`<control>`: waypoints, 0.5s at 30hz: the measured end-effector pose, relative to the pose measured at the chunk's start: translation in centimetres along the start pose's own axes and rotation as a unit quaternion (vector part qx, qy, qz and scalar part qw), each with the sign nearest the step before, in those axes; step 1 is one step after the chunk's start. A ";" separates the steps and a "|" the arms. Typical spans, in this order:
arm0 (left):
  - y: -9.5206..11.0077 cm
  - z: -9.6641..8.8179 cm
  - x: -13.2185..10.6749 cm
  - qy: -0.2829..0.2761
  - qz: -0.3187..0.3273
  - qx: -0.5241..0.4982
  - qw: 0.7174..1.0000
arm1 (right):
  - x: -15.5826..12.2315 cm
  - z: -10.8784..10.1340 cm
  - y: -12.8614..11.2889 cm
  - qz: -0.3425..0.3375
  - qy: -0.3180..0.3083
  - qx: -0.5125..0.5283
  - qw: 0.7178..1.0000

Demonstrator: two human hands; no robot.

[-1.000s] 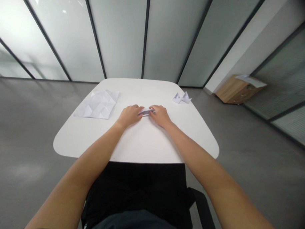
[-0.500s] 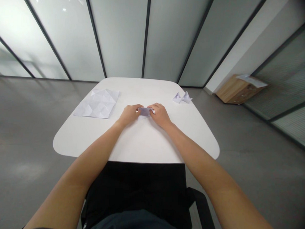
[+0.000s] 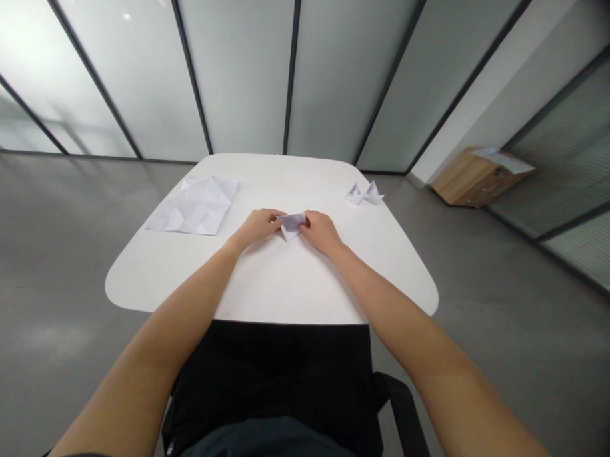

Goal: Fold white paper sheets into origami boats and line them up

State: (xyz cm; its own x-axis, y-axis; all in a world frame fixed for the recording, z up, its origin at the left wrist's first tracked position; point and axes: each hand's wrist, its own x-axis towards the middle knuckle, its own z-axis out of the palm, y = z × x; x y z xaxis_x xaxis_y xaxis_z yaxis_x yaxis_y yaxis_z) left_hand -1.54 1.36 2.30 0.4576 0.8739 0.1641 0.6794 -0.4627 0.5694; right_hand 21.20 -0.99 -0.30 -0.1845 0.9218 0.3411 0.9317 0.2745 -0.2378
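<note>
On the head camera I have both bare hands low over the middle of a white rounded table [image 3: 267, 290], close together near its far-middle. Between them sits a small folded paper [image 3: 292, 225], a pale lilac-white wedge with one corner pointing toward me and down onto the tabletop. My left hand [image 3: 259, 228] is curled in, its fingertips pinching the paper's left edge. My right hand [image 3: 321, 232] is curled the same way, gripping the right edge, so the paper is held from both sides.

Well off to the left lies a flat, heavily creased sheet of white paper [image 3: 194, 207]. Far right on the table sits a small folded paper shape with two peaks [image 3: 364, 194], well apart from my hands. Beyond the table's right side, on the floor, stands a low wooden cabinet [image 3: 466, 186] with papers on top [image 3: 503, 159], and frosted glass partitions [image 3: 239, 71] run along the far side.
</note>
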 end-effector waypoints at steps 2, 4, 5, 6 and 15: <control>-0.1 0.0 0.0 0.003 0.006 0.011 1.000 | 0.0 -0.1 0.0 0.001 0.007 0.002 1.000; -0.3 0.2 0.1 0.008 0.015 0.024 1.000 | 0.0 -0.2 0.1 -0.003 0.011 0.010 1.000; -0.5 0.2 0.1 0.011 0.022 0.027 0.999 | -0.1 -0.2 0.1 -0.006 0.012 0.014 1.000; -0.6 0.3 0.2 0.014 0.030 0.031 0.999 | -0.1 -0.2 0.2 -0.010 0.014 0.019 1.000; -2.1 0.6 0.8 0.034 0.070 0.074 0.994 | -0.1 0.0 0.6 -0.066 0.002 0.079 0.995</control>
State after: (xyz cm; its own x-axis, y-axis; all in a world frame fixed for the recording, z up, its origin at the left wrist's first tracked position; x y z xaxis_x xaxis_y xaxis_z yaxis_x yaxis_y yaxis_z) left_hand -2.23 2.93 0.76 0.5178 0.8049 0.2899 0.6914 -0.5932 0.4124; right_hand 21.80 -0.88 -0.50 -0.3005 0.8740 0.3820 0.8387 0.4328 -0.3304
